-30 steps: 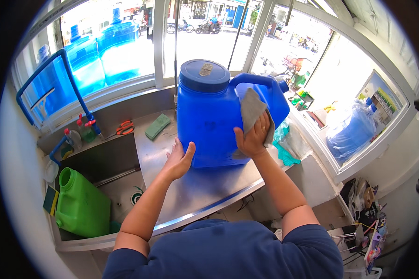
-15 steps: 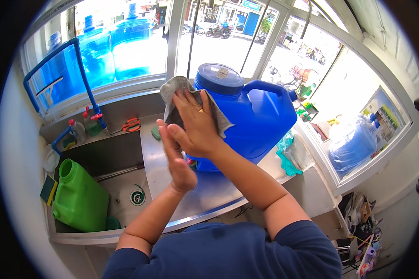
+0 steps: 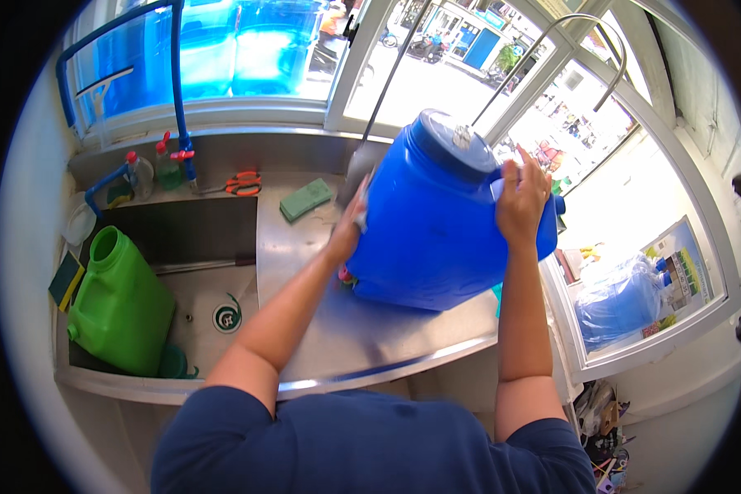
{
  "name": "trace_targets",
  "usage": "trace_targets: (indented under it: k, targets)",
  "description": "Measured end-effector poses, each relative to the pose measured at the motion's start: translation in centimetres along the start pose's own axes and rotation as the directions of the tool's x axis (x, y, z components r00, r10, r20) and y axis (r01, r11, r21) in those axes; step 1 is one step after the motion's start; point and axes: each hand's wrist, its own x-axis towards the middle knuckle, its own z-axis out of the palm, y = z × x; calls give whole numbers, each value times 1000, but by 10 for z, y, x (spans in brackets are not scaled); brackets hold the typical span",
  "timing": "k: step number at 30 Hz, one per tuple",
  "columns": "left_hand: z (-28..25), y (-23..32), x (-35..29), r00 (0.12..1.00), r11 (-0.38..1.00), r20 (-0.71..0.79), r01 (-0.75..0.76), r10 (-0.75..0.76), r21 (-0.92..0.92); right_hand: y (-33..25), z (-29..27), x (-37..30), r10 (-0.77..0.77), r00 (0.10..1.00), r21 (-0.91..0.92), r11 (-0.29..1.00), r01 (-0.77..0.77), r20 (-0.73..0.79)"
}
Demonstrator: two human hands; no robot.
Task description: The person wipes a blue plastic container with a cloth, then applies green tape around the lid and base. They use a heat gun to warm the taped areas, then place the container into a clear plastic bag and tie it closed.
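A large blue plastic jug (image 3: 436, 235) with a wide round screw lid (image 3: 457, 142) stands tilted over the steel counter (image 3: 321, 346). Against its left side presses my left hand (image 3: 347, 229), fingers pointing up and partly blurred. A small pale grey patch shows at that palm; whether it is the cloth I cannot make out. On the right, my right hand (image 3: 522, 202) is at the jug's handle, its fingers reaching up over it. Both hands hold the jug between them. A green sponge (image 3: 305, 200) lies on the counter to the left of the jug.
In the sink basin at left, a green jug (image 3: 123, 300) stands uncapped beside a drain (image 3: 227, 316). Orange-handled scissors (image 3: 242, 184) and two bottles (image 3: 169, 169) sit along the back ledge. A gooseneck tap (image 3: 613, 45) arches behind the jug, before the windows.
My hands have parted from in front of the jug to its two sides. The jug has tilted and shifted right, uncovering more of the sponge. The grey cloth no longer shows clearly.
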Motion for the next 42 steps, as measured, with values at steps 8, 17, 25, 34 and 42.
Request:
trace_targets:
  k: [8,17,25,34,42]
  targets:
    - [12,25,21,990,927,49,-144,135,346,8,11,-7,-68,995,-123,989,77,79]
    - [0,-6,-56,987,997,-157,35,-23,74,3,6,-10,-40,993,-102,993,51,111]
    - [-5,38,124,946,985,292,161,-138,-56,5,7,-10,-65,994,-131,988,77,93]
    - [-35,-42,-61,709,740,-223,611,-669,-281,10,8,-12,-123,988,11,992,124,-90]
    - [108,93,-38,923,843,58,-372,380,389,7,-42,-80,-137,974,769,598,227,-181]
